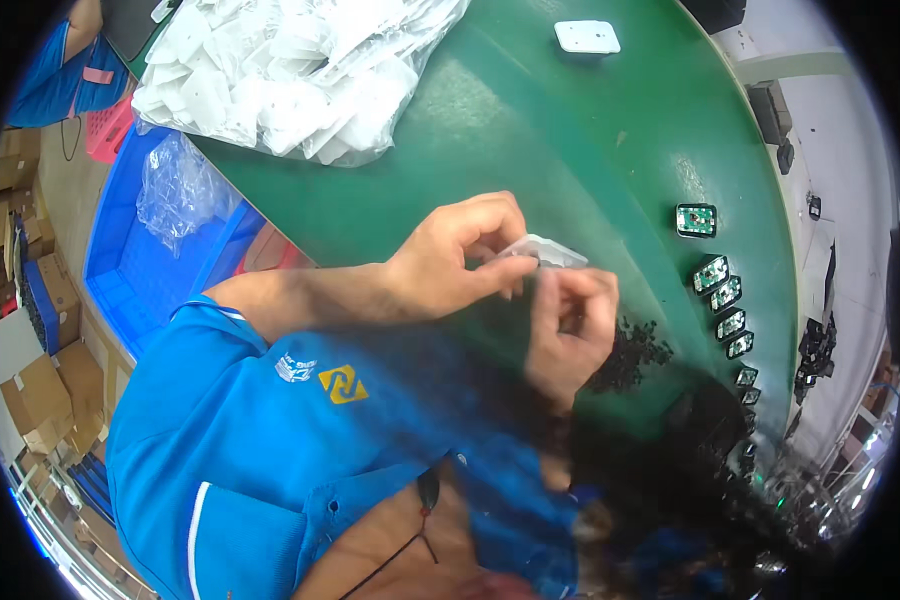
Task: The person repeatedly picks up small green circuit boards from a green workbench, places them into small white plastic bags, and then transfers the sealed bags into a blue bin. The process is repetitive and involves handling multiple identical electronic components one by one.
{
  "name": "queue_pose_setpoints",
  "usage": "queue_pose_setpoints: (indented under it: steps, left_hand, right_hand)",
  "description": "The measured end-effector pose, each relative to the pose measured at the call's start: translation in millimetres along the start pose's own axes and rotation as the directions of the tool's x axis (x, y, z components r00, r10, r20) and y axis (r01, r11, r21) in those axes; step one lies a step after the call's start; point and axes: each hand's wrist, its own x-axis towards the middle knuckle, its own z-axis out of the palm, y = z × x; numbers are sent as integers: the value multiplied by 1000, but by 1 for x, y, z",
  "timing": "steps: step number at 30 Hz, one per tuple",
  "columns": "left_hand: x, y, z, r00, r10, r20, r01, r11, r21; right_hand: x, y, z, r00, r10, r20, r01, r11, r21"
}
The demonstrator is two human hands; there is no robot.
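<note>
Over glossy green tabletop (480,110), pinched flat white plastic shell (554,250) in left hand (455,258), with right hand (574,325) bunched alongside, couldn't tell its hold; seemingly mid-fitting, needed careful alignment next.

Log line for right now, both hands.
left hand: holding pale plastic piece | right hand: at the piece's near edge | small black parts: beside right hand

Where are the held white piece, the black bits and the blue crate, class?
White piece (556,251): head view, its exposed middle.
Black bits (634,354): head view, middle of the pile.
Blue crate (140,275): head view, its bare inside.
</note>
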Motion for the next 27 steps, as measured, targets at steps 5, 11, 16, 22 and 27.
queue_pose_setpoints:
  steps: [5,11,16,22,27]
  left_hand:
    - [4,7,1,984,-170,53,175,977,-121]
    - [3,1,-5,972,-214,94,226,964,-138]
    - [9,10,-15,971,-235,53,241,956,-170]
    - [61,-4,-40,985,-95,-144,136,943,303]
    - [111,-21,-55,977,199,80,-175,524,834]
  right_hand:
    - [7,-2,-12,982,167,92,-178,977,116]
    - [16,7,-17,886,307,347,-414,862,294]
    - [22,5,-11,894,336,296,-426,843,330]
    - [71,27,-35,983,151,101,-156,987,45]
    - [134,91,-114,956,-156,247,293,530,-796]
